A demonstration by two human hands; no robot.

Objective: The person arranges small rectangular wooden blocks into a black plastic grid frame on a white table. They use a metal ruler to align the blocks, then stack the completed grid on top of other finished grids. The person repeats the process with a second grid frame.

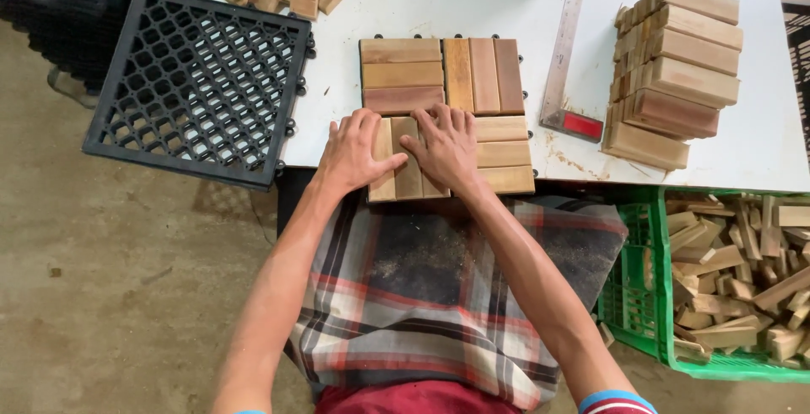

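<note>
The wooden tile (447, 119) looks matt and smooth, the black grid (198, 85) is plastic, the try square (564, 55) is dull metal.

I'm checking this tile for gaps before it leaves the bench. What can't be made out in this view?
- Near-left slats of the wooden tile: covered by the left hand and right hand.
- Green crate: cut off by the frame's right edge.
- Black grid: its underside is hidden.
</note>
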